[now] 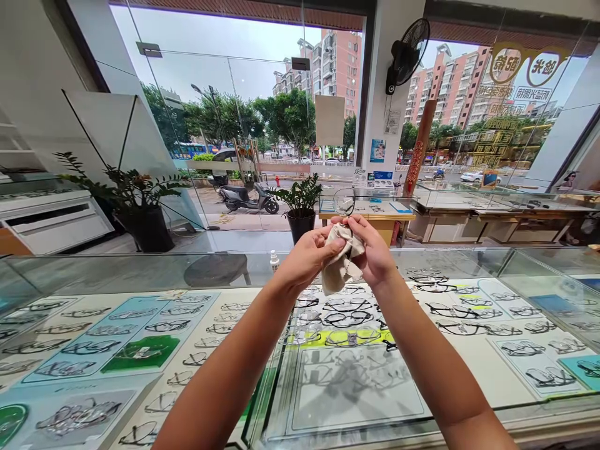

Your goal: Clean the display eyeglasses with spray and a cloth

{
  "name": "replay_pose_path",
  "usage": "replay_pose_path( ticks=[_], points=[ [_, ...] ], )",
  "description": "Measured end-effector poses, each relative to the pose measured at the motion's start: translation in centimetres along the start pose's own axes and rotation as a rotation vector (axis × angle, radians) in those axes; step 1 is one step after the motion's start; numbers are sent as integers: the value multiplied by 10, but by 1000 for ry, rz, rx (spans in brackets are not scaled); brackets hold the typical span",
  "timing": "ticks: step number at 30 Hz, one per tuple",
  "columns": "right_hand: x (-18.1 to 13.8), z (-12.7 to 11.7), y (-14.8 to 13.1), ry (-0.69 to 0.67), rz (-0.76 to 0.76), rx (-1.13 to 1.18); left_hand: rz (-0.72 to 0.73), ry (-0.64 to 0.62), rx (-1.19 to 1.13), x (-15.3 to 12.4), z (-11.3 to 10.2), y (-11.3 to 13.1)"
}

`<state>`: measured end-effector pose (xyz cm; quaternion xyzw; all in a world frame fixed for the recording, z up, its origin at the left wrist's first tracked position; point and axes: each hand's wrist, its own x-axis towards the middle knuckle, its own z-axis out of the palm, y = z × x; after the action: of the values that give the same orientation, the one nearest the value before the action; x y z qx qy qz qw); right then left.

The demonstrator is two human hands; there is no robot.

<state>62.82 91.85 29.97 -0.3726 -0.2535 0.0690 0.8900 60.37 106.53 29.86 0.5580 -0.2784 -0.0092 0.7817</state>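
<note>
The left hand [307, 257] and the right hand [375, 253] are both closed on a cloth [338, 270], held up over the counter. The cloth is bunched round a pair of glasses [345, 203], and one thin lens pokes out above the fingers.

I think the rubbing goes best if it is soft, with cloth always between fingers and lens. The frame should be held by its edge so it does not bend.

Below the hands is a glass case [140, 273]. In it lie many other glasses [347, 305] in rows on blue, green and yellow mats [140, 353]. A small bottle [274, 259] stands at its far edge.
</note>
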Motion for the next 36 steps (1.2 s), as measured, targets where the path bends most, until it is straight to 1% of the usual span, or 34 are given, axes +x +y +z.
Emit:
replay_pose_path(
  ticks=[2,4,6,8,13,15,18,22,25,28,31,33,36],
  points=[
    [1,-2,0,11,20,32,-31,-12,-6,0,0,-1],
    [1,-3,0,23,21,67,-40,13,28,0,0,-2],
    [1,-3,0,41,9,87,-54,51,106,0,-1,-3],
    [1,-3,1,54,-3,85,-70,62,189,-1,-3,-2],
    [3,-5,2,54,8,38,-48,-31,252,-3,-5,3],
    [3,-6,2,45,5,32,-13,-31,250,-3,-5,3],
    [3,-5,4,34,-5,42,61,12,257,-1,-3,-3],
    [1,0,9,41,-5,42,161,105,313,1,-1,-13],
    [-1,5,12,33,-14,48,230,181,276,1,5,-17],
    [-2,9,15,44,-43,43,282,271,256,2,10,-19],
    [-2,10,16,69,-68,20,304,342,252,4,10,-18],
    [-1,9,14,53,-77,-1,259,316,240,5,5,-15],
    [-2,6,6,0,-72,-44,95,157,250,4,-7,-6]
  ],
)
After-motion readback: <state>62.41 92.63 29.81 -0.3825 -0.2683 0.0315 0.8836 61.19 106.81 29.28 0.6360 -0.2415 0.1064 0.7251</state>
